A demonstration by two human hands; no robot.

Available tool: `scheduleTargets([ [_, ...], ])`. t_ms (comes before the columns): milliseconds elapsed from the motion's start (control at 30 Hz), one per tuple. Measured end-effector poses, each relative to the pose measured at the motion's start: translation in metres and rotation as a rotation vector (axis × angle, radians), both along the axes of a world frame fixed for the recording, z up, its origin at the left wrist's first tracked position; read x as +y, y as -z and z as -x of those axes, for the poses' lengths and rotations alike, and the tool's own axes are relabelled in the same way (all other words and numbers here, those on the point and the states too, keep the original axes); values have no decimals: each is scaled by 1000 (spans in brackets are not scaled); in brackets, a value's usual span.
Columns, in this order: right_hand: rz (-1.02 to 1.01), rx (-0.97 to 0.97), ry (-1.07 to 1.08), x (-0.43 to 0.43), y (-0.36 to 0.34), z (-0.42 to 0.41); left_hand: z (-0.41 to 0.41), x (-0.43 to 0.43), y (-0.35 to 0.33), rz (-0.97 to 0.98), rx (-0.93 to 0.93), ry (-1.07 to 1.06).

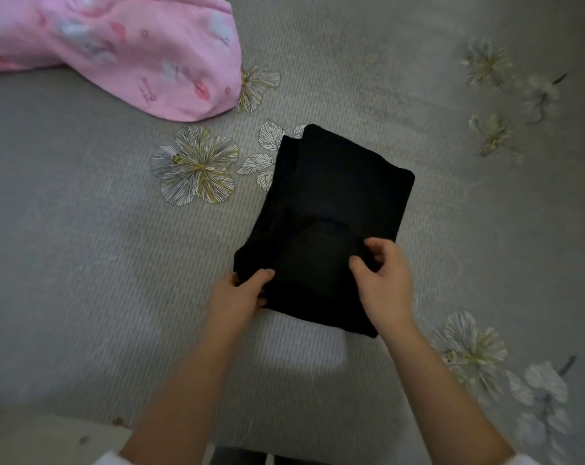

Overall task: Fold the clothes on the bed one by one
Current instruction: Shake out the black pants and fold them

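Two bare forearms reach in from the bottom edge, and both hands are on the black folded garment (338, 196) in the middle of the grey bed cover (83, 246). Left hand (242, 293) grips its near-left corner, thumb on top, fingers tucked round the edge. Right hand (383, 280) sits on the near-right part, thumb and forefinger curled and pinching the top layer, a little blurred. Far left, well apart, a pink patterned garment (116, 45) lies in a heap. A printed flower (197, 164) shows between them.
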State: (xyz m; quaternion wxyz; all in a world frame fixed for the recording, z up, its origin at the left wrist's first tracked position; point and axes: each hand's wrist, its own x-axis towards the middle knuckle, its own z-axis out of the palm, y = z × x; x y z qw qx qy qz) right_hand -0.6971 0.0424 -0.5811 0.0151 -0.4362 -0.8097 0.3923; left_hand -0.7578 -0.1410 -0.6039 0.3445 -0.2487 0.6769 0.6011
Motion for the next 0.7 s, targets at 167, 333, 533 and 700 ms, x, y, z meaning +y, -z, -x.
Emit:
scheduleTargets([
  [167, 375, -144, 280, 14, 10, -26, -14, 2, 9, -88, 12, -148],
  [333, 518, -139, 282, 10, 21, -36, -14, -11, 15, 1, 56, -216],
  [533, 874, -515, 31, -26, 6, -56, 4, -32, 14, 111, 141, -268],
  [700, 775, -661, -226, -29, -4, -61, 1, -39, 10, 185, 184, -271],
])
